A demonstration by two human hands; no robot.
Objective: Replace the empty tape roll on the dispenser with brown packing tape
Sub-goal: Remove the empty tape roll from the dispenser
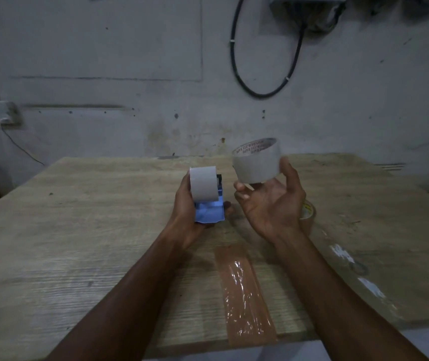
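Observation:
My left hand (184,207) grips a tape dispenser (209,213) with a blue body, held above the table. A pale grey cylinder (204,183) sits on its top end. My right hand (270,204) is palm up to the right of the dispenser. Between its thumb and fingertips it holds an empty grey tape core (256,162) with print on its inner wall. The core is clear of the dispenser. A brown packing tape roll (308,213) lies on the table, mostly hidden behind my right wrist.
A strip of brown tape (244,293) is stuck to the wooden table (78,230) and runs to its near edge. White marks lie on the table's right side. A grey wall with a looped black cable (260,92) stands behind the table.

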